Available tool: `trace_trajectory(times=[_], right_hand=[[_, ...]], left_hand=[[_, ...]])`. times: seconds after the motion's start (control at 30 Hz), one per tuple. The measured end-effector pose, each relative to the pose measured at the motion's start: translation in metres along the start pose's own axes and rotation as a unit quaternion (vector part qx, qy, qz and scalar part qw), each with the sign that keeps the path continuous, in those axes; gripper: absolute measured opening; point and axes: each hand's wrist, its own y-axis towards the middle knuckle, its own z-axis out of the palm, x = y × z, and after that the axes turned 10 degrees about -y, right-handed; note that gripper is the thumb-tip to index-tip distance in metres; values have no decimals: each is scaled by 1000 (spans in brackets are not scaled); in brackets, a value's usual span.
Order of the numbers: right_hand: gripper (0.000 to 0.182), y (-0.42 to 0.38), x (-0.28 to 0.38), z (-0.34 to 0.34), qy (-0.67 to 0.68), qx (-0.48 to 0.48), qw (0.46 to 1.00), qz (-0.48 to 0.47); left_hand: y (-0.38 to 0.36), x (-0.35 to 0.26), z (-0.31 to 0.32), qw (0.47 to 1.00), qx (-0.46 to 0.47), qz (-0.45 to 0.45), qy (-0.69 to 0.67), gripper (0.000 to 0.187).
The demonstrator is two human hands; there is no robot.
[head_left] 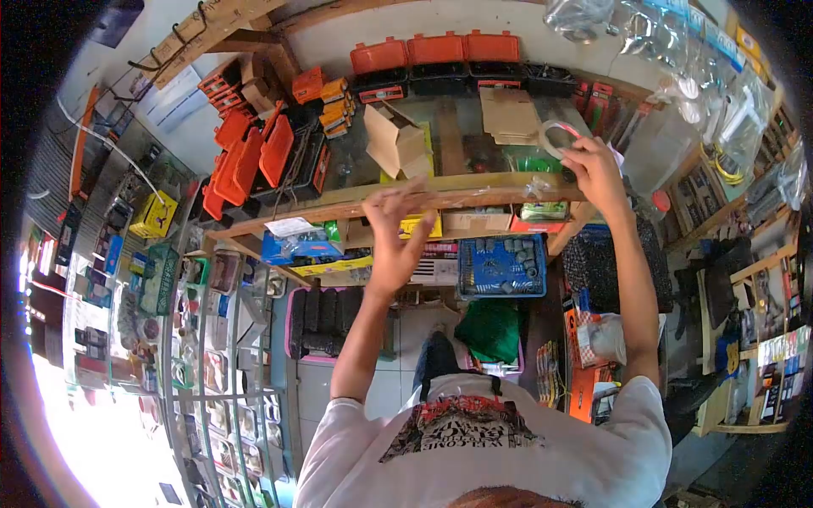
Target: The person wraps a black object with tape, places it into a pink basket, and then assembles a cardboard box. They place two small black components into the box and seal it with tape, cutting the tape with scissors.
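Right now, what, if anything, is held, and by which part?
The right hand holds a pale, ring-shaped tape roll by its lower right edge; whether the left hand holds anything cannot be told.

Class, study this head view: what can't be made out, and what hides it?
In the head view:
Left hand: whether it holds anything; its fingers are blurred.
Tape roll: part of its rim, covered by the right hand.
Open cardboard box: contents, hidden by its walls.
Small orange boxes: lettering, too small.
Clear plastic packs: tops, cut off by the upper edge.

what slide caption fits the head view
Right hand holding a tape roll, left hand raised near a wooden-edged counter.
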Motion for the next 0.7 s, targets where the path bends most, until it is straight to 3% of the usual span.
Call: trace_trajectory(times=[0.03,0.1,0.13,0.23,0.27,0.37,0.4,0.5,0.53,0.63,0.67,0.7], right_hand=[[25,-1,-10,6,-5,26,1000,14],[23,1,-29,26,-15,76,996,39],[22,2,-26,28,-37,80,995,40],[23,22,-4,17,-97,127,985,58],[25,37,10,8,-63,138,985,78],[26,90,54,11,139,133,973,127],[29,112,75,6,127,135,980,68],[32,154,91,67,312,154,938,10],[32,171,107,70,254,138,957,-26],[36,213,132,108,257,81,959,-94],[38,228,133,122,254,91,954,-129],[41,242,131,138,251,100,949,-164]], left_hand=[[2,6,-10,999,-10,-1,45,53],[13,19,-21,973,-90,-67,-201,51],[20,27,-31,973,-104,-46,-202,51],[45,47,-57,988,-118,-14,-100,50],[52,48,-69,994,-78,-21,79,52],[78,49,-78,969,-59,40,235,58],[84,85,-75,988,-100,106,59,60],[98,87,-74,991,-128,1,33,70],[99,110,-73,993,-121,3,-1,83],[105,118,-65,994,-104,-25,14,93],[105,123,-63,996,-91,-13,-3,106],[107,126,-61,996,-84,-11,17,108]])
